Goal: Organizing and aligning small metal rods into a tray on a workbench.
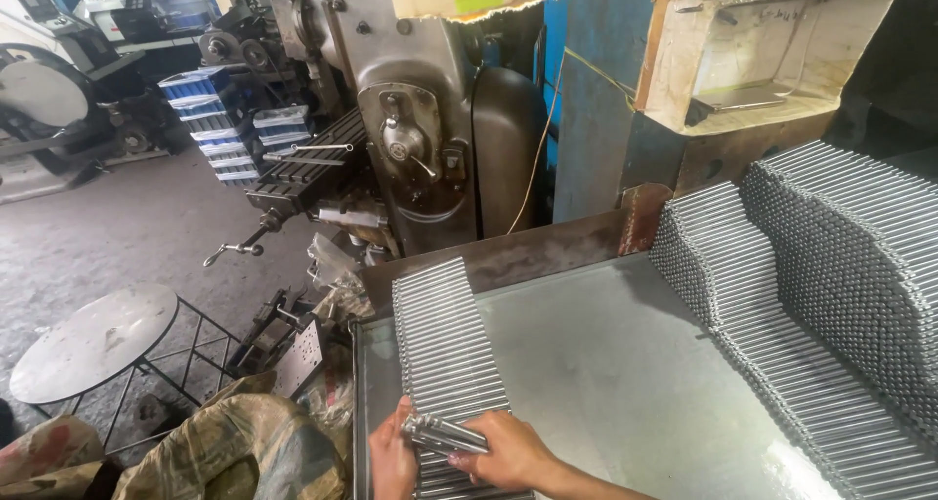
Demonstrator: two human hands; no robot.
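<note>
Both hands are down at the near edge of the metal surface [606, 363], working a small bundle of rods [445, 432] between them. The left hand [393, 456] sits at the bundle's left end with its fingers curled around it, and the right hand [513, 451] comes in from the right, fingers wrapped tight on the same bundle, so both are clamped on it. The bundle lies right on top of the near end of a flat row of rods [445, 344] that runs away from the person along the left side of the surface. Over on the right there's a much bigger stack of rods [840, 266], stepped up in layers and well apart from the hands. Behind the surface stands a big grey milling machine [410, 139], and a round metal stool [93, 344] sits on the floor to the left, with some crumpled sacks [234, 446] just beside the left hand.
</note>
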